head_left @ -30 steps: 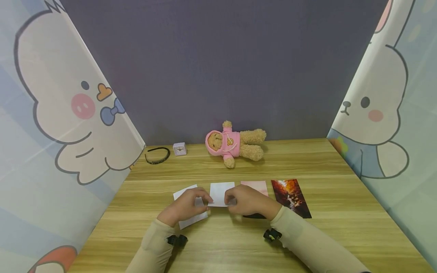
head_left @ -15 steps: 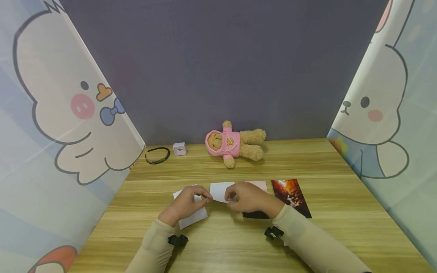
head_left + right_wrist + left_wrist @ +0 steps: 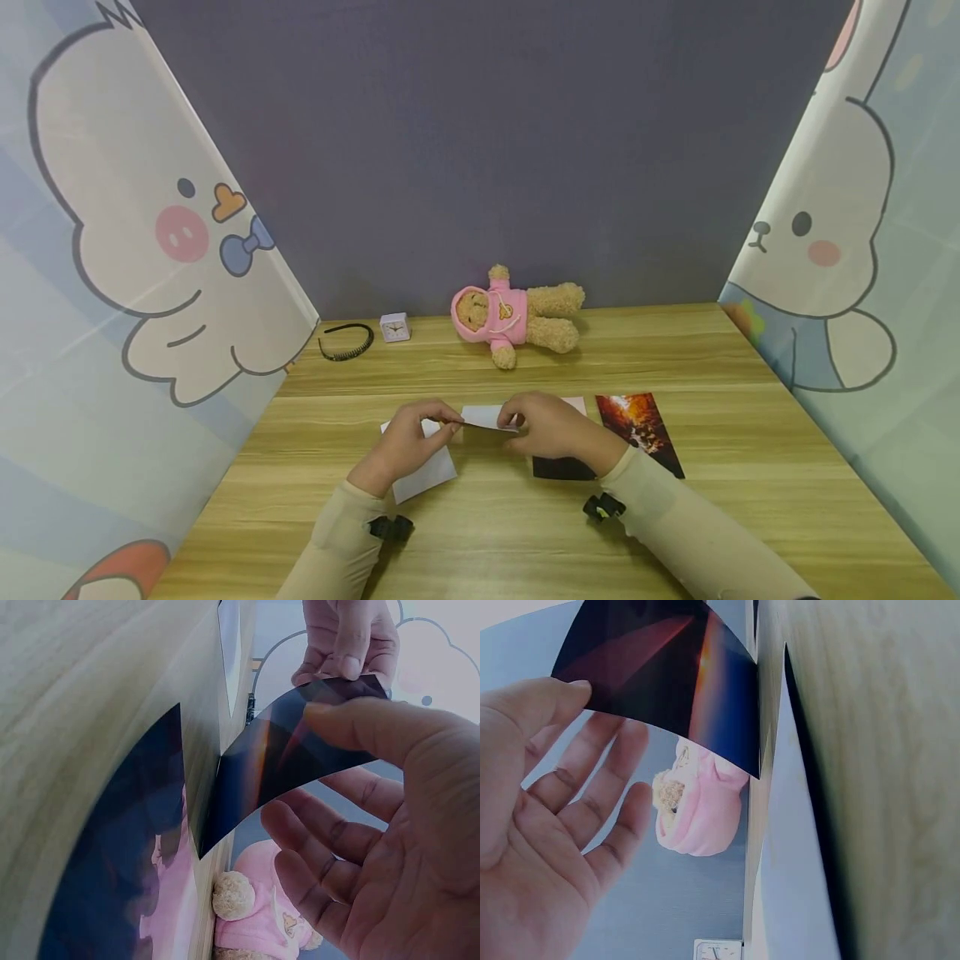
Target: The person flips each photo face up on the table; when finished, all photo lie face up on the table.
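Between both hands is a photo print (image 3: 483, 415), its white back facing up in the head view and its dark printed side, with a blue and orange band, showing in the left wrist view. My left hand (image 3: 411, 437) pinches its near left corner between thumb and fingers. At the near right corner, my right hand (image 3: 553, 427) pinches it with the thumb (image 3: 352, 724) over the printed side. The near edge is raised and the sheet curves down to the table at its far edge. Under my left hand lies a white sheet (image 3: 426, 479).
A pink and black photo (image 3: 562, 469) lies partly hidden under my right hand. Right of it is a red and dark photo (image 3: 643, 433). Along the back of the wooden table are a headband (image 3: 352, 353), a small clock (image 3: 395, 328) and a teddy bear (image 3: 510, 317) in pink.
Both hands have lifted the photo's near edge up and away from the person, so its white back looks narrower. More of the pink and black photo now shows below the right hand.
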A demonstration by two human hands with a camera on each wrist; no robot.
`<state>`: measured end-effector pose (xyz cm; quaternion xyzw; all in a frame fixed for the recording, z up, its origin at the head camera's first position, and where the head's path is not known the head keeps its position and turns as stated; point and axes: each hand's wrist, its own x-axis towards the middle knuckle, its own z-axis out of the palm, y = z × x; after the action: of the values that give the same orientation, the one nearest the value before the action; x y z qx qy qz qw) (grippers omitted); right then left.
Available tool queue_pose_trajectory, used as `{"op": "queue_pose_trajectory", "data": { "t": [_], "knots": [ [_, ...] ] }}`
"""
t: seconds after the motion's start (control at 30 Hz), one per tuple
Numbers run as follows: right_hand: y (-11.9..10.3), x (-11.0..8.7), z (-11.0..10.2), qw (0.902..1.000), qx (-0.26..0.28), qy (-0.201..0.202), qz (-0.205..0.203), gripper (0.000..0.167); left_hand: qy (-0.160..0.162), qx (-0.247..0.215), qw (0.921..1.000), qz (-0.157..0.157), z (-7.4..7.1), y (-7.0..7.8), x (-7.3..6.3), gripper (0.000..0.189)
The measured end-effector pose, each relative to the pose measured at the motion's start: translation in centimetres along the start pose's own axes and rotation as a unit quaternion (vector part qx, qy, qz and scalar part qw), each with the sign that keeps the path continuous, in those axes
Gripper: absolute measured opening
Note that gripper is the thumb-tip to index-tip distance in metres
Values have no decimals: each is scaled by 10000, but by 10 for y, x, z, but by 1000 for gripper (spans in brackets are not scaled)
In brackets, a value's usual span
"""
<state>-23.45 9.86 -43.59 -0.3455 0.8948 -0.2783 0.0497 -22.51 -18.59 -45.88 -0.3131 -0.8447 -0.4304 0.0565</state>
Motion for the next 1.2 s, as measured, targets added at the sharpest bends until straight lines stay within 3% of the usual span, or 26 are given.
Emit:
{"op": "queue_pose_trajectory", "data": {
  "t": [0.13, 0.5, 0.83, 1.07, 1.2],
  "knots": [
    [2, 1, 0, 9997, 88, 69, 210, 22, 197, 61, 9997, 98, 0, -1, 0, 17],
    [4, 2, -1, 9984, 233, 437, 273, 17, 618, 94, 9980, 100, 1, -1, 1, 13],
    [2, 3, -3, 9957, 150, 833, 378, 14, 950, -87, 9943, 473, 4, -7, 2, 14],
    [0, 4, -5, 9921, 66, 1097, 609, 13, 1103, 70, 9931, 398, 6, -8, 1, 15],
    [2, 4, -4, 9913, 334, 1165, 511, 7, 1023, -15, 9942, 320, 7, -7, 2, 14]
  ]
}}
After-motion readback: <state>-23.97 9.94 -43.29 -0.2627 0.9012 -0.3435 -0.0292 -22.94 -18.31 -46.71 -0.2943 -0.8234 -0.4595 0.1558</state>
